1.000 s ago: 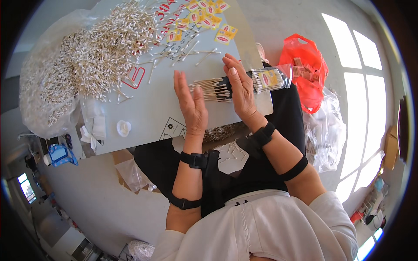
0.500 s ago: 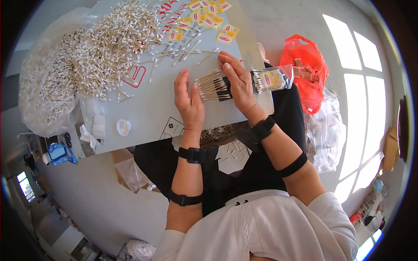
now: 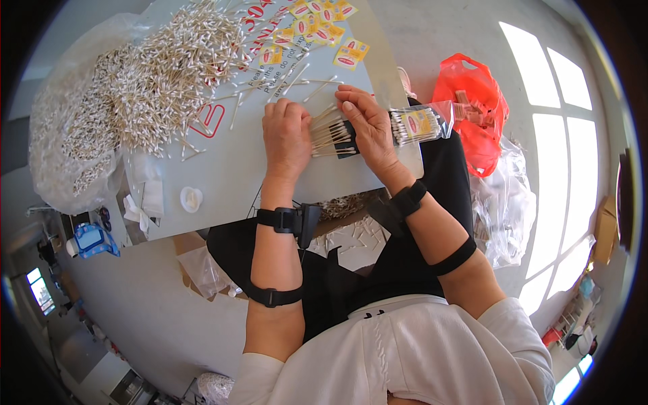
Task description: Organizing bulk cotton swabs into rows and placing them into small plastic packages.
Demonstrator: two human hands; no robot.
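Observation:
A loose row of cotton swabs (image 3: 327, 137) lies on a dark strip (image 3: 346, 149) near the table's right side. My right hand (image 3: 371, 131) rests flat across the strip, fingers stretched out together. To its right, a clear bag (image 3: 443, 120) holds more swabs around a yellow card (image 3: 416, 123) and reaches past the table edge. My left hand (image 3: 286, 138) is palm down at the left ends of the loose row, its fingers curled in. What those fingers hold, if anything, is hidden.
A big heap of cotton swabs (image 3: 155, 88) spills from a clear plastic sack (image 3: 50, 152) at the far left. Several yellow cards (image 3: 306, 25) lie at the back. A small white dish (image 3: 191, 199) is near the front edge. A red bag (image 3: 472, 88) hangs at the right.
My left hand has turned from an open, upright palm to palm down with curled fingers, and its forearm has swung left. My right hand stays in place on the strip.

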